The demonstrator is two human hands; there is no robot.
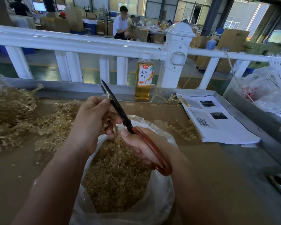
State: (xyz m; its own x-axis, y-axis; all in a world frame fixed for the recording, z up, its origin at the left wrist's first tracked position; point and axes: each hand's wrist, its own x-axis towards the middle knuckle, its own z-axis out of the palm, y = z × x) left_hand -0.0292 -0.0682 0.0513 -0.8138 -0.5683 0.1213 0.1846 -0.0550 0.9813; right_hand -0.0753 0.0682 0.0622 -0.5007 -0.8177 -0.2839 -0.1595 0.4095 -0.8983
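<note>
**Trainee:** Where does the work sit relative to the hands?

**Instructor:** Between them. The left hand (94, 117) pinches a plastic strip (107, 95) at its fingertips. Only the pale end shows beyond the thumb, and the rest is hidden in the curled fingers. The right hand (139, 143) is wrapped round the red handles of the scissors (127, 122), below and to the right of the left hand.

**Trainee:** Which way do the scissors run?

**Instructor:** The long axis runs from the right hand up, away and to the left, so the blades cross just in front of the left fingertips. The tips stand slightly apart, with the strip end lying in the gap, roughly across the blades.

**Trainee:** Which hand is nearer the cut?

**Instructor:** The left — its thumb is just beside the blade edge. The right hand is at the far end of the tool. In my judgement the coming move is a squeeze of the right hand alone, while the left only holds the strip steady. The risk is the left thumb so close to the blades.

**Trainee:** Where should the cut piece land?

**Instructor:** Directly under both hands is the open bag (162, 198), well filled with cut pieces (117, 172). The cut point lies slightly beyond the bag's far rim — a piece may drop on the desk (217, 159) instead. Uncut strips (15, 114) lie in a pile to the left of the left hand, within its reach.
</note>
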